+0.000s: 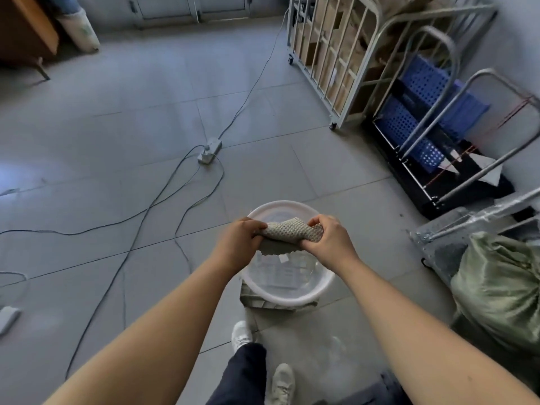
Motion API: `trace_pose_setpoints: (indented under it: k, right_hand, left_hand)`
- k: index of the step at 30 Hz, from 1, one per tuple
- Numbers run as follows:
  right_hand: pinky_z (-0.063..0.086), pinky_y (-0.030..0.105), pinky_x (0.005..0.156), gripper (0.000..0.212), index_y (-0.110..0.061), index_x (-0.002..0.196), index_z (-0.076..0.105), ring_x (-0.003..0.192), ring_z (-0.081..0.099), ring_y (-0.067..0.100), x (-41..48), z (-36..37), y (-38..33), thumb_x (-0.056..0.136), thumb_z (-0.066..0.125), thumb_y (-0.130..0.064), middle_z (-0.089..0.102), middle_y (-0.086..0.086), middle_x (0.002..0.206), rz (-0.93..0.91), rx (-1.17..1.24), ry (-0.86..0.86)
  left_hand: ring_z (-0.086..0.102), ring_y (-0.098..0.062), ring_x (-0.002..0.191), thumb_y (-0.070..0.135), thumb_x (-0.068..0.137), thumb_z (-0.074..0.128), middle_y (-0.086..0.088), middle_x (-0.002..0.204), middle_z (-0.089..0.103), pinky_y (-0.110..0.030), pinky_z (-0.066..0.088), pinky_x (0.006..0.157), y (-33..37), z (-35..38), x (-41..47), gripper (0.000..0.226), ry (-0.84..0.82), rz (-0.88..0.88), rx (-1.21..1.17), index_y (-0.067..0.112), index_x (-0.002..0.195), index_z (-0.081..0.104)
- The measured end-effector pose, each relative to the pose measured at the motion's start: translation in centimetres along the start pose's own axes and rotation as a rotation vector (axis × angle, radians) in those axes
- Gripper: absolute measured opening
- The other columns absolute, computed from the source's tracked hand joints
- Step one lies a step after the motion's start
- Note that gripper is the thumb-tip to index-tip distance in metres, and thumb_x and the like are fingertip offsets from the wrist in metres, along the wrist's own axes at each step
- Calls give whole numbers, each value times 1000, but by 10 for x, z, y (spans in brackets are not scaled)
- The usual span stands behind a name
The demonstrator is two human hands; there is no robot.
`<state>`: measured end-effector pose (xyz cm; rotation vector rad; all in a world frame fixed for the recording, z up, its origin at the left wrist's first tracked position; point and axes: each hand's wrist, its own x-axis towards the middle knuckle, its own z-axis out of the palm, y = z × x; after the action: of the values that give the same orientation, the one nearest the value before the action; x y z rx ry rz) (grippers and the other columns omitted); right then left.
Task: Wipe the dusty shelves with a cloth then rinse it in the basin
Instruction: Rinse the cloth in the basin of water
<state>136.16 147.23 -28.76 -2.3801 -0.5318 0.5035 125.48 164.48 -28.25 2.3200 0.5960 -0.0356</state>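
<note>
Both bare arms reach forward and down over a white round basin [292,299], which sits on a grey folded support on the tiled floor [146,112]. The left hand [238,239] and the right hand [327,239] each close their fingers tightly around one end of a grey textured cloth [292,230], so that it is bunched and stretched between them directly above the basin, with a loose edge hanging down toward the inside. The cloth is held clear of the basin's bottom; whether it touches the rim on the far side cannot be told. The basin looks to hold clear water, with pale reflections on it. Below the arms, dark trouser legs and two light shoes [282,381] stand just beside the basin's support. Grey cables [163,200] trail across the floor to a power strip [209,150] further off. To the right stand a metal-barred cart [327,54] with cardboard boxes behind its bars, blue perforated crates [423,83], and a green sack [502,287] near the basin
</note>
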Motion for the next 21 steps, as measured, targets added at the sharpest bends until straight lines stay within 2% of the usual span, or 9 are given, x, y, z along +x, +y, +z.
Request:
trace_pose_setpoints:
  k: [10,13,17,21]
  right_hand:
    - [38,23,78,37,-16,103,58,89,48,14,95,71,54,69,72,-17,53,3,113,166,-55,-117]
    - [42,27,81,36,-16,105,57,91,52,19,116,96,80,71,71,-14,50,4,117,195,-66,-151]
    - [47,34,87,37,-17,110,55,99,56,25,141,130,116,75,68,-18,47,3,123,224,-130,-225]
    - [40,36,102,44,-14,128,50,124,44,28,155,151,143,87,59,-26,41,7,140,196,-278,-332]
  left_hand:
    - [55,-27,108,5,88,50,-6,127,55,-27,40,91,-62,57,103,36,-216,-65,69,16,120,61]
    - [53,-26,113,8,90,51,-5,131,52,-30,40,97,-87,91,124,34,-276,-90,84,16,122,59]
    - [50,-27,119,13,92,48,-6,136,48,-33,38,102,-114,135,146,37,-383,-136,152,17,129,53]
    - [42,-26,129,21,93,46,-4,147,37,-37,38,104,-130,163,156,47,-500,-127,286,22,139,40]
